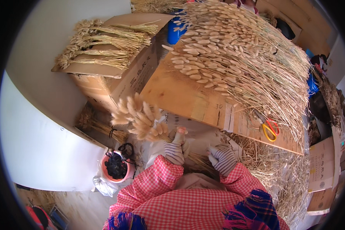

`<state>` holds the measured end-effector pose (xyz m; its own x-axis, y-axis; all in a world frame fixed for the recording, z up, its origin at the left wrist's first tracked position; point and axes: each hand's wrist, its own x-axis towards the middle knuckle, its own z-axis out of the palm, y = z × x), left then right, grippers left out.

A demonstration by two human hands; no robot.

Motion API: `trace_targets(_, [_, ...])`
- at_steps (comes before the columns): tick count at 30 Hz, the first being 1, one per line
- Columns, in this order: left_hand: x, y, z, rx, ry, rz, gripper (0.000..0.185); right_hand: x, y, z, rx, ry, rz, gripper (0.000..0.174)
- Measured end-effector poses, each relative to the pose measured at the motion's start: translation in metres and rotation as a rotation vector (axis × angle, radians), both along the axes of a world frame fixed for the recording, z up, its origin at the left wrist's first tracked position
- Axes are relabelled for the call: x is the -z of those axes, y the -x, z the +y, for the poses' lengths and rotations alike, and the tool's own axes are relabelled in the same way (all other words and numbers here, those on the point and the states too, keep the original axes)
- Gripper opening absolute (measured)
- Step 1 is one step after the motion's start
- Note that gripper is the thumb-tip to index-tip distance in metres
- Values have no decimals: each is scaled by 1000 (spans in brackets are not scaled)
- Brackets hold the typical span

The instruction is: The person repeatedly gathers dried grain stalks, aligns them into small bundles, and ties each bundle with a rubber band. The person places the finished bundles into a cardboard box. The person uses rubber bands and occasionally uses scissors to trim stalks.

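Note:
A bunch of dried bunny-tail grass (139, 116) is held in my left hand (176, 146), which wears a striped, light glove with bare fingertips. Its fluffy heads point up and left. Stems (199, 159) run down from that hand towards my lap, slanting to the right. Just right of the stems is my right hand (223, 158), gloved the same way, its fingers curled towards them. Whether it grips any stem cannot be told. Scissors (268, 129) with yellow and red handles lie on the wooden board (172, 92) beyond my right hand.
Loose bunny-tail grass (233, 54) covers much of the board. Tied bundles (112, 43) lie on a cardboard box (103, 86) at left; another bundle (109, 129) rests below. A pink pot (129, 172) holds black ties. Straw (276, 178) litters the floor at right.

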<state>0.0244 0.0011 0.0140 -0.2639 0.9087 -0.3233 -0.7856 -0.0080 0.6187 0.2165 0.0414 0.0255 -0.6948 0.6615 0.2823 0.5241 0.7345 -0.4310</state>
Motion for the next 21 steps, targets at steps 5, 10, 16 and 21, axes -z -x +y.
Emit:
trace_targets(5, [1,-3,-2,41,-153,11,56,-18,10,4,61,-17,63,20])
trace_targets(10, [9,0,-2,90,-333,-18,80,-32,41,0,66,-263,-237,27])
trace_targets(16, [14,0,0,116,-334,7,69,-27,55,-3,81,-498,-355,21])
trace_targets(21, [10,2,-2,131,-104,91,49,-20,59,-4,5,-536,-418,18])
